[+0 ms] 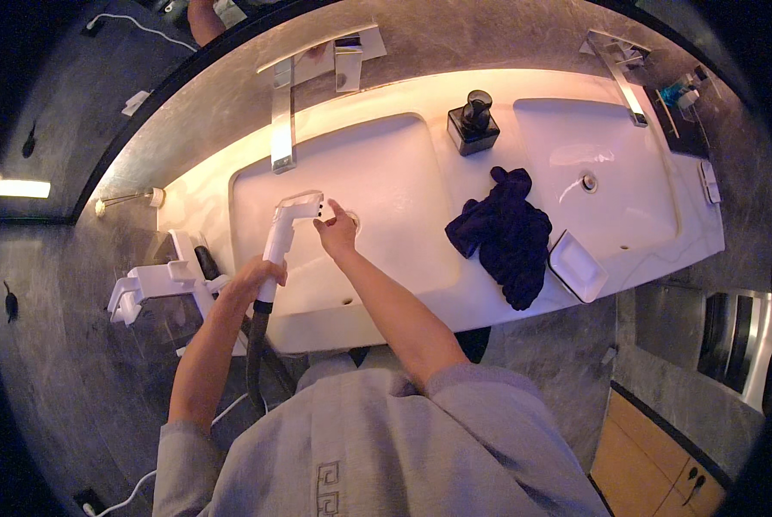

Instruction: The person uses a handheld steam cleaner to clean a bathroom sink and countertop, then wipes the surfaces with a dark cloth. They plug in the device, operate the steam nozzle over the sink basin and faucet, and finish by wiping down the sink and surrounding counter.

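Note:
My left hand (261, 274) is wrapped round the lower grip of a white cleaner handpiece (280, 237), held upright over the left washbasin (394, 172). A thick dark hose (255, 349) runs down from its lower end. The angled head of the handpiece points right and has small dark spots at its tip. Close to that tip is my right hand (338, 234), its index finger stretched out and its thumb apart, with nothing visible in it. Whether a fingertip touches the head, I cannot tell.
A dark crumpled cloth (508, 237) lies between the basins, beside a white soap dish (578, 265). Behind stands a black pump bottle (474, 125). Chrome taps (282, 129) overhang both basins. A white appliance frame (158, 284) is at the left, with cables near the floor.

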`<state>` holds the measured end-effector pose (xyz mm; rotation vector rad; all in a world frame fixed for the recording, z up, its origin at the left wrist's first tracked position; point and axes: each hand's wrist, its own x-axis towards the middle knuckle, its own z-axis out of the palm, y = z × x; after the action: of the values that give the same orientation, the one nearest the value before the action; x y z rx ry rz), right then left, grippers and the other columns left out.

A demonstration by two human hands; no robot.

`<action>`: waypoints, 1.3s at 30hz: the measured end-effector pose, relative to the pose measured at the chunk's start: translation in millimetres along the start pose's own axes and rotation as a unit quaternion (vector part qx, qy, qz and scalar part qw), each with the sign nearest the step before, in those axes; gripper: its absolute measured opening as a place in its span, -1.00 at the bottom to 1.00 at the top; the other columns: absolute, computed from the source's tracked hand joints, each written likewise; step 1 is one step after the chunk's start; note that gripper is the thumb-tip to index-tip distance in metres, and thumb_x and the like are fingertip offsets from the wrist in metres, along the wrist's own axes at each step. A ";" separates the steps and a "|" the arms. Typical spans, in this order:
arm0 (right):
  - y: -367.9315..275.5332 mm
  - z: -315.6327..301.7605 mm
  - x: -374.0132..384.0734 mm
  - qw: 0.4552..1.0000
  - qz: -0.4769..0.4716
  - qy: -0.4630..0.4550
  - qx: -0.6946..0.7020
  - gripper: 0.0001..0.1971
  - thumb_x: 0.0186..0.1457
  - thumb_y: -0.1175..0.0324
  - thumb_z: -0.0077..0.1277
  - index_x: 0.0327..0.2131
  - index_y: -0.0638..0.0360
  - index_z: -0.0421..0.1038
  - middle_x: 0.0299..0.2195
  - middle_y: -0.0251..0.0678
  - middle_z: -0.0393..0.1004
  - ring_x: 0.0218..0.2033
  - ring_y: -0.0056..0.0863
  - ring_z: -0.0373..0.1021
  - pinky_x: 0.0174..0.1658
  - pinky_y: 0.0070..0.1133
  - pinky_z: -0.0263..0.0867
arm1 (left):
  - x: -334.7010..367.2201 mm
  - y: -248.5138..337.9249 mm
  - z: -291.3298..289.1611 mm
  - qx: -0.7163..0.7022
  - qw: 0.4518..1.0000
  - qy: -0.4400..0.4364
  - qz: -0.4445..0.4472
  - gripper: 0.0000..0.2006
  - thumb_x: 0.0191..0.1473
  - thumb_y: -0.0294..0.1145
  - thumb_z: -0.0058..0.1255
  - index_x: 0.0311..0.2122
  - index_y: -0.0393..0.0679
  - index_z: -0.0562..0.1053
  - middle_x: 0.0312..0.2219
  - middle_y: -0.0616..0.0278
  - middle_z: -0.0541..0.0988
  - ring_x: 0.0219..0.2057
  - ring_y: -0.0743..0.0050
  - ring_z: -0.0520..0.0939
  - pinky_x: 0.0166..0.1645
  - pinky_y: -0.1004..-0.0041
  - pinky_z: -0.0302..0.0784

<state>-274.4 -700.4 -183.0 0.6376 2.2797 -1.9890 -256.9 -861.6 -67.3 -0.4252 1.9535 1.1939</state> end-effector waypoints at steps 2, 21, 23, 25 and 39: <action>7.8 6.6 11.1 0.999 -0.018 -0.013 0.041 -0.67 -0.13 0.36 0.10 -0.22 0.22 0.38 -0.54 -0.31 0.45 -0.51 -0.58 0.36 -0.44 -0.61 0.30 | -1.8 6.5 2.4 -0.001 1.000 -0.007 -0.002 -0.82 -0.53 -0.49 0.02 -0.62 -0.18 0.35 -0.68 0.30 0.38 -0.63 0.47 0.37 -0.47 0.48 0.24; 48.8 -33.6 9.6 0.998 -0.047 0.023 0.036 -0.70 -0.21 0.30 0.17 -0.38 0.29 0.44 -0.68 -0.36 0.41 -0.75 -0.65 0.31 -0.68 -0.68 0.27 | 2.5 9.4 -5.8 -0.029 0.999 -0.024 -0.003 -0.82 -0.51 -0.52 0.00 -0.60 -0.20 0.34 -0.68 0.27 0.39 -0.62 0.46 0.39 -0.44 0.49 0.27; 42.6 -15.4 7.9 0.993 -0.102 0.027 0.044 -0.65 -0.20 0.30 0.16 -0.31 0.30 0.41 -0.67 -0.36 0.41 -0.75 -0.65 0.30 -0.69 -0.68 0.26 | 1.5 10.3 -5.1 -0.040 0.999 -0.034 -0.008 -0.82 -0.50 -0.52 0.00 -0.60 -0.19 0.34 -0.69 0.27 0.39 -0.62 0.47 0.39 -0.44 0.50 0.27; 34.3 -3.0 7.7 0.993 -0.073 0.009 0.089 -0.63 -0.16 0.30 0.13 -0.26 0.31 0.38 -0.65 -0.35 0.40 -0.75 -0.65 0.29 -0.69 -0.68 0.25 | 0.5 15.4 1.2 -0.040 0.998 -0.035 -0.018 -0.83 -0.50 -0.52 -0.01 -0.61 -0.19 0.33 -0.69 0.28 0.39 -0.63 0.47 0.39 -0.44 0.51 0.27; 29.9 -30.6 -7.6 0.919 0.203 0.071 0.331 -0.84 -0.09 0.42 0.02 -0.60 0.34 0.41 -0.71 -0.21 0.41 -0.70 -0.45 0.40 -0.67 -0.57 0.36 | -4.7 13.2 1.1 -0.043 0.999 -0.026 -0.008 -0.80 -0.51 -0.54 0.00 -0.59 -0.19 0.32 -0.66 0.27 0.39 -0.60 0.46 0.40 -0.39 0.53 0.29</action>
<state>-250.4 -670.6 -203.4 1.2088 1.3051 -2.5080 -261.7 -854.6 -56.1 -0.4503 1.8554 1.2704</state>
